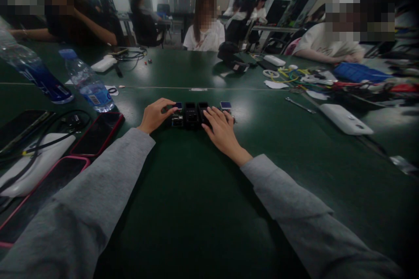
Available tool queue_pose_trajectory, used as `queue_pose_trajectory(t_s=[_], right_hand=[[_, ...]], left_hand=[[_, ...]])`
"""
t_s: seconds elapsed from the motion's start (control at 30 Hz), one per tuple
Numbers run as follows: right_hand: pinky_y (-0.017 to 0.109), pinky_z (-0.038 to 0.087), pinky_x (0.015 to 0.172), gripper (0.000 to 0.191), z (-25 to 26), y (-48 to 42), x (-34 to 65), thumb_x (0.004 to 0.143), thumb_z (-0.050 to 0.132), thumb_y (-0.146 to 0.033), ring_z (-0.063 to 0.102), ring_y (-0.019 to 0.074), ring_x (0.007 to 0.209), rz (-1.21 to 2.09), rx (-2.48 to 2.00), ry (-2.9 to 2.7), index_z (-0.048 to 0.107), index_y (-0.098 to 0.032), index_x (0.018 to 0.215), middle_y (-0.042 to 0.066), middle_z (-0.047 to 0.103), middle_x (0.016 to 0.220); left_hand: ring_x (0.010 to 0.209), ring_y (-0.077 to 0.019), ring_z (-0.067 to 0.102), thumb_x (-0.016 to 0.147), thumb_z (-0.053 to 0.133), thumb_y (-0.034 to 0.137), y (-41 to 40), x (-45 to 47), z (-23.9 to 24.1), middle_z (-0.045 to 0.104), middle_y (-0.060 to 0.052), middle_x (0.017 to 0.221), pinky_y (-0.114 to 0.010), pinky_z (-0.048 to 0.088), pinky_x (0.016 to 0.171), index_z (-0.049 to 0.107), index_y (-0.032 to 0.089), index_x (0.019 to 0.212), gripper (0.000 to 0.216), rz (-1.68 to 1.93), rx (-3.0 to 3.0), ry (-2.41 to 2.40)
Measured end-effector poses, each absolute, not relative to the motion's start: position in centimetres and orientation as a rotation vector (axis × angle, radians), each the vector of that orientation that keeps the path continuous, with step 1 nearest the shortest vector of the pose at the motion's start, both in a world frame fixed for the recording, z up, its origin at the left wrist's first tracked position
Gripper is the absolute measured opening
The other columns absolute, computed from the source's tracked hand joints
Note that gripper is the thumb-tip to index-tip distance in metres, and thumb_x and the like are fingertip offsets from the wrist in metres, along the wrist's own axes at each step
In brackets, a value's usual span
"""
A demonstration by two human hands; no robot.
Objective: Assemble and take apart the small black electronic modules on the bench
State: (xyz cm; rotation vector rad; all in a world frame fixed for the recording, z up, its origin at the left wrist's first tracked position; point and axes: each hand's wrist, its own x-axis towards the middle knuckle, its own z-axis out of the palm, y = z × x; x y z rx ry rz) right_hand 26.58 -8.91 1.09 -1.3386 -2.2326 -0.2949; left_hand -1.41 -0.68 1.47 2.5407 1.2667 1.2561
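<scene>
The surface (pixel 183 192) looks smooth and glossy; the sleeves (pixel 108 183), lower left and right, are matt cloth. Upper left, the blue-capped bottle (pixel 89 83) is clear, shiny plastic; centre, the blocks (pixel 191 117) look plastic; right, the wrench (pixel 300 105), metal.

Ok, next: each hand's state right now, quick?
Left hand: fingertips at the small screened module; whether closed on it cannot be told.
Right hand: open, fingers extended over the right black box.

Head view: from the wearer's head, we look forward and down.
Tabletop (pixel 196 183): close below us, spanning our view.
Seated people (pixel 209 37): farther off, along the top.
</scene>
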Motion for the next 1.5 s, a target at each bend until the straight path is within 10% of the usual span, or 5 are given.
queue_pose_trajectory(t_s=[1.5], right_hand=[[0.048, 0.024, 0.122, 0.051, 0.0, -6.5, 29.5, 0.1, 0.034, -0.038, 0.029, 0.0214, 0.146, 0.273, -1.342, -1.872, 0.044, -0.019, 0.147, 0.007, 0.031, 0.159]], left_hand=[[0.095, -0.017, 0.067, 0.101, 0.039, 0.05, -0.9, -1.2, 1.5, 0.072, -0.005, 0.111, -0.029, 0.053, 0.077, 0.069, 0.023, 0.112, 0.042, 1.227, 2.497, 1.397]])
